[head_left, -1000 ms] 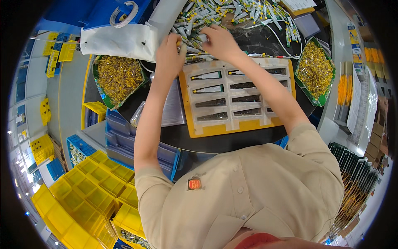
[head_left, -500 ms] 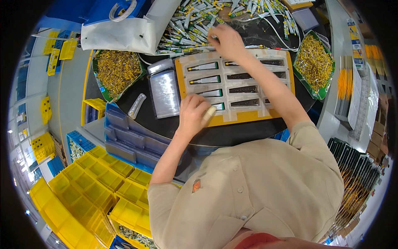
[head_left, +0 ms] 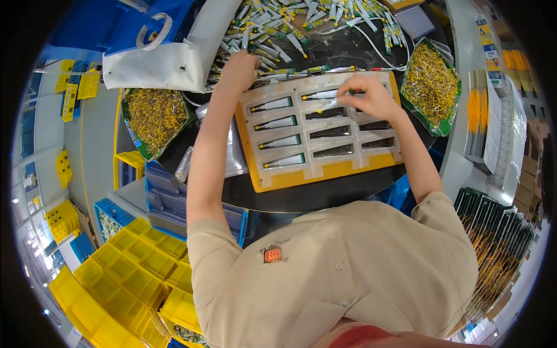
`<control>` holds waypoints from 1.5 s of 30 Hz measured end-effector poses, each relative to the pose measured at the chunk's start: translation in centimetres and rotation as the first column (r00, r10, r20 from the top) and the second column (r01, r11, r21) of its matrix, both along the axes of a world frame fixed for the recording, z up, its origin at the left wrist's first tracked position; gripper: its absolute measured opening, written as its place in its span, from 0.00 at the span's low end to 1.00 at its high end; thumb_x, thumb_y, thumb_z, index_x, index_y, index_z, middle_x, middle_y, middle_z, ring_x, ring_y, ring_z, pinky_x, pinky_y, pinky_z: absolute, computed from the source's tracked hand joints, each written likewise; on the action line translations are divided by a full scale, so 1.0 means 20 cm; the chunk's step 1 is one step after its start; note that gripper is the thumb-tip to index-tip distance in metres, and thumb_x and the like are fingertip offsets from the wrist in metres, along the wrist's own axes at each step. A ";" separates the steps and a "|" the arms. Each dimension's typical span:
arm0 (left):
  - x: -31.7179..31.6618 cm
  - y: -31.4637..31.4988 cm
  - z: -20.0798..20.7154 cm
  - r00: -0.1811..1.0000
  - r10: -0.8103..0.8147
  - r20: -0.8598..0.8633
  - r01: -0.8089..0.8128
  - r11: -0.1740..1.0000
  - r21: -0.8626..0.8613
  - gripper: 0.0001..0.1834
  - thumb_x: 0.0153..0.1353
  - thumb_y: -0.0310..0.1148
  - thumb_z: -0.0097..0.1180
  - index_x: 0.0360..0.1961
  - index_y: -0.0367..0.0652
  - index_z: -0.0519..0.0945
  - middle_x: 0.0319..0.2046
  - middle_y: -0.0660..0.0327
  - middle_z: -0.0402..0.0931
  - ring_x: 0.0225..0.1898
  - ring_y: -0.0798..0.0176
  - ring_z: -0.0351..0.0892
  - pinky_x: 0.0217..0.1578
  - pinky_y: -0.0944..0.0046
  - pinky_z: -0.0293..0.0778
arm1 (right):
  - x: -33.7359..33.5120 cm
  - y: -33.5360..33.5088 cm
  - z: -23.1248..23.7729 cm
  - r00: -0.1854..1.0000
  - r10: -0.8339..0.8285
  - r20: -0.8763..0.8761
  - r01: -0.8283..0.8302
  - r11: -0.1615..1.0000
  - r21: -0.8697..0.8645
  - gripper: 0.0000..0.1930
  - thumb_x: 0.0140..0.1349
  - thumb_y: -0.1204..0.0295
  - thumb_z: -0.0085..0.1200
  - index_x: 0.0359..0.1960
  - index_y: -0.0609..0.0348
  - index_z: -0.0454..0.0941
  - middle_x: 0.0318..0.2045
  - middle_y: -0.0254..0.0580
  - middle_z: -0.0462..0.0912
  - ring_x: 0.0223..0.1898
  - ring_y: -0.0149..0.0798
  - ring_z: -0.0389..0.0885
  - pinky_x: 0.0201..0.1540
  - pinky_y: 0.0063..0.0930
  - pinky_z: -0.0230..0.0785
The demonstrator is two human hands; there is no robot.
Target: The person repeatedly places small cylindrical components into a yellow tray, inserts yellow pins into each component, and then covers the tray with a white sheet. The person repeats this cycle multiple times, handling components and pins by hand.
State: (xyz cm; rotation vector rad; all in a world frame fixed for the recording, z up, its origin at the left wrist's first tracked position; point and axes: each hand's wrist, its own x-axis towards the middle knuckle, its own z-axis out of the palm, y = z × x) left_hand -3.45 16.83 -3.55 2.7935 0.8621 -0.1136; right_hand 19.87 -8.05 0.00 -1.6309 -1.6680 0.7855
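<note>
Black round-edged desk: toward the far edge lies a heap of small white-and-green tubes. Near edge, centre: yellow-framed white plastic tray; tubes lie in all four left-column pockets and the middle column's farthest. Left edge: green angular box holding yellow-tipped pieces. Right edge: second such box.

The beige work shirt bears a red-orange patch with pale characters. Labels on the piled tubes are too small to read.
</note>
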 end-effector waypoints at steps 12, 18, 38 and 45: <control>-0.12 -0.52 0.30 0.765 0.291 0.574 0.069 0.849 -0.523 0.13 0.62 0.25 0.60 0.48 0.38 0.75 0.40 0.58 0.82 0.41 0.63 0.84 0.43 0.63 0.81 | 0.04 0.72 -0.14 0.773 0.408 0.485 -0.227 0.893 -0.388 0.11 0.47 0.67 0.67 0.32 0.57 0.85 0.27 0.42 0.86 0.34 0.49 0.85 0.39 0.42 0.76; -0.06 -1.06 0.14 0.699 0.171 0.694 0.231 0.865 -0.445 0.11 0.52 0.29 0.69 0.36 0.42 0.81 0.34 0.58 0.81 0.36 0.51 0.81 0.37 0.56 0.76 | 0.05 0.45 -0.06 0.984 0.131 0.124 -0.135 0.990 0.025 0.11 0.55 0.65 0.66 0.37 0.56 0.82 0.32 0.43 0.85 0.39 0.48 0.83 0.39 0.41 0.74; 0.32 -0.04 -0.03 0.978 -0.164 0.127 0.120 0.946 0.301 0.18 0.53 0.23 0.61 0.46 0.52 0.83 0.51 0.61 0.75 0.58 0.51 0.70 0.55 0.50 0.69 | 0.04 0.92 -0.38 0.607 -0.428 0.670 0.319 0.903 0.288 0.14 0.57 0.62 0.64 0.41 0.54 0.82 0.37 0.44 0.83 0.47 0.49 0.81 0.44 0.42 0.77; 0.39 -0.08 0.05 0.901 -0.160 0.404 0.132 0.987 0.096 0.10 0.58 0.24 0.60 0.40 0.46 0.78 0.44 0.58 0.78 0.51 0.49 0.74 0.53 0.50 0.69 | 0.34 0.33 -0.15 0.938 -0.194 0.286 0.033 0.874 0.485 0.12 0.62 0.63 0.63 0.45 0.49 0.85 0.36 0.36 0.85 0.41 0.43 0.81 0.46 0.37 0.74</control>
